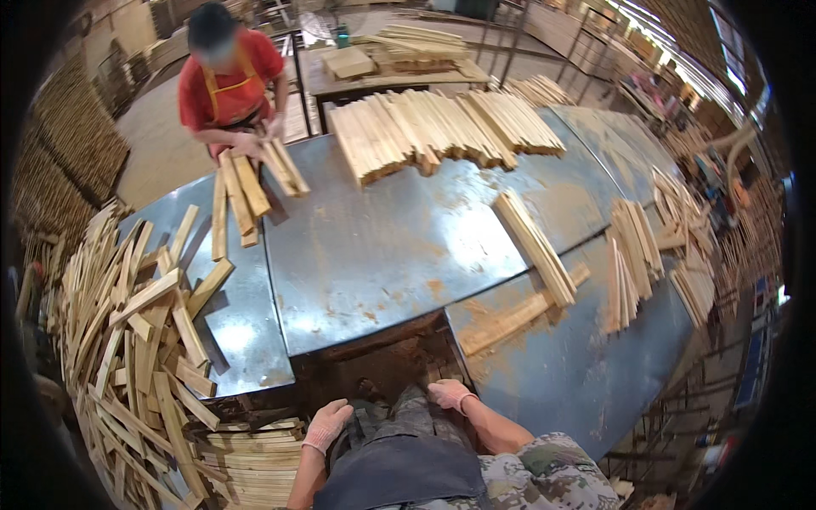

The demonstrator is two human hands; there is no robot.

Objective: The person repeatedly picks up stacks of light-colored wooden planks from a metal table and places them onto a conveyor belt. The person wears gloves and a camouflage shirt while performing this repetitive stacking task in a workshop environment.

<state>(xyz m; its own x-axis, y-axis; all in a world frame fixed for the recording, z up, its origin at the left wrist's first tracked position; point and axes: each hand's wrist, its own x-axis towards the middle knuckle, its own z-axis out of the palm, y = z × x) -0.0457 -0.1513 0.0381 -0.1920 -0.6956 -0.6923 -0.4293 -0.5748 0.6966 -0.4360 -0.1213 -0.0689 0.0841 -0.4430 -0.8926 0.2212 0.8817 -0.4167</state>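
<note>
My left hand (327,424), in a pale work glove, is low beside my dark apron (406,473). Its fingers are curled together, and whatever they may hold is hidden. My right hand (449,395), gloved too, is at the recess in front of me, near the corner of the metal-topped table (365,280). The right fingers are also closed, with their contents not visible. Closest to the right hand, a wooden board (507,325) lies slanted on the table. A bundle of wood strips (537,251) rests with its near end by that board.
A heap of loose wood strips (140,340) covers the left side, with stacked strips (255,459) below. Neat rows of strips (442,127) stand at the far edge. More bundles (633,255) lie right. Across the table, a person in red (229,85) handles several strips (242,191).
</note>
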